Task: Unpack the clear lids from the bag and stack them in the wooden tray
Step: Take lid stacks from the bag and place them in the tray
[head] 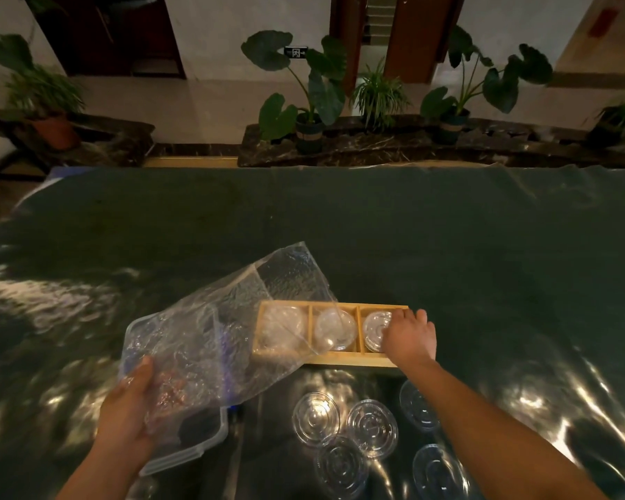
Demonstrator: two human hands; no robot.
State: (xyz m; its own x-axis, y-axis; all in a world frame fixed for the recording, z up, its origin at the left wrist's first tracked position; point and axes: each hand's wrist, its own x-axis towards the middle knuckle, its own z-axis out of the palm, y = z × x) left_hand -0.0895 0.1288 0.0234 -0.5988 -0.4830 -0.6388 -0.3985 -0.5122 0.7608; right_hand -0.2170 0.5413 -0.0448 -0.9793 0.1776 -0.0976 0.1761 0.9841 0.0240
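The step in hand is the stacking. The right hand (408,337) is laid over the stack of clear round lids (374,332) in the right compartment of the pale wooden three-compartment tray (347,359), fingers reaching to the tray's far rim. Whether a lid is pinched there or only pressed down cannot be told. The clear, crinkled plastic bag (231,312) is gripped at its near end by the left hand (130,402), to the left of the tray, and its far part is draped over the tray's left compartment and part of the middle one. Lids are seen in the middle compartment and, through the bag, in the left one.

Five loose clear plastic lids (372,427) are lying flat on the dark green glossy table covering (484,265) just on the near side of the tray. A clear rectangular plastic box (184,452) is lying under the bag, near-left of the tray. Whether any lids remain inside the bag cannot be judged.

Next, a loose lid would probably need to be picked up by its thin rim, centred over a compartment and seated squarely. The bag would likely have to be drawn off the tray first.
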